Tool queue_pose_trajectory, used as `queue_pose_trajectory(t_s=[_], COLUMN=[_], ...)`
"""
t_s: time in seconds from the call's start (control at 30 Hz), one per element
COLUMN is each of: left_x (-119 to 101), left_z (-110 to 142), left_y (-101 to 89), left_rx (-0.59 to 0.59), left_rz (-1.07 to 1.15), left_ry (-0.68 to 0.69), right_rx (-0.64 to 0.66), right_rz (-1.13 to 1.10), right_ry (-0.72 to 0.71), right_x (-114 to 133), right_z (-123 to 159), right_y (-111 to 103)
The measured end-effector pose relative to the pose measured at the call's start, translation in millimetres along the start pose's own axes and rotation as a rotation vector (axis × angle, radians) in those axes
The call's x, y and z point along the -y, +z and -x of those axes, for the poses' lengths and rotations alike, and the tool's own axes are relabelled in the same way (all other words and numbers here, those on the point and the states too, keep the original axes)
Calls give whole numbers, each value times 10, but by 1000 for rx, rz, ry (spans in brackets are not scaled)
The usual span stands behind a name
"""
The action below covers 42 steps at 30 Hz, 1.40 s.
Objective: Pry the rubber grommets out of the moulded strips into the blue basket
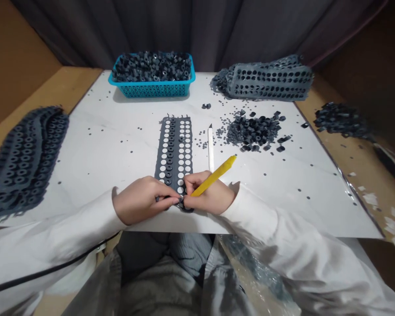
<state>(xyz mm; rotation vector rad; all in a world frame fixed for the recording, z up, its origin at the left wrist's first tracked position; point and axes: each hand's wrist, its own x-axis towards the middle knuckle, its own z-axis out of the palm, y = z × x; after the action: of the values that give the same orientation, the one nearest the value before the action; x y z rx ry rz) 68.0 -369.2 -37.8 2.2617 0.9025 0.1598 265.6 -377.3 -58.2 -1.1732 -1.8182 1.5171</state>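
A dark grey rubber sheet (175, 149) with rows of round holes lies lengthwise in front of me; white table shows through many holes, and one long row is filled with ring-shaped pieces. At its near end my left hand (145, 199) is closed in a pinch on a small dark rubber piece (181, 199), mostly covered by the fingertips. My right hand (207, 193) meets it there, wrapped round a slim yellow-handled tool (214, 175) that slants up to the right. The tool's working tip is hidden by the fingers. A white knife-like tool (211, 147) with a dark tip lies just beyond my right hand.
A blue basket (154, 90) full of small dark rubber pieces stands at the back. Holed sheets are stacked at the back right (270, 81) and left (26, 153). Loose dark pieces (255, 129) lie heaped right of centre, with another pile (342, 119) at the right edge.
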Motion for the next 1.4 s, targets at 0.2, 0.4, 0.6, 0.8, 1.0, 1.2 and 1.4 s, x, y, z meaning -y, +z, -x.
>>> queue_pose_trajectory(t_s=[0.2,0.4,0.6,0.8,1.0,1.2,1.4], left_x=[34,81,122,131,181,216,223], left_z=[-13,36,111,140,169,185,184], left_y=[-9,-9,57,90,105,167,254], left_rx=[4,-25,-151,-167,-173,-247,-410], left_rz=[86,125,89,0,-109,-190,-275], left_ry=[-22,-31,-6,79,119,176,250], right_rx=[42,106,-75,23,-115,-174,-248], right_rz=[0,-184,-19,439,302,61,-6], right_ry=[4,-33,-234,-366,-270,-196,-126], right_x=[20,111,144,46,-42,-105,-121], right_z=[0,12,205,364,309,293,283], right_y=[-44,-241,-227,121,232,215,248])
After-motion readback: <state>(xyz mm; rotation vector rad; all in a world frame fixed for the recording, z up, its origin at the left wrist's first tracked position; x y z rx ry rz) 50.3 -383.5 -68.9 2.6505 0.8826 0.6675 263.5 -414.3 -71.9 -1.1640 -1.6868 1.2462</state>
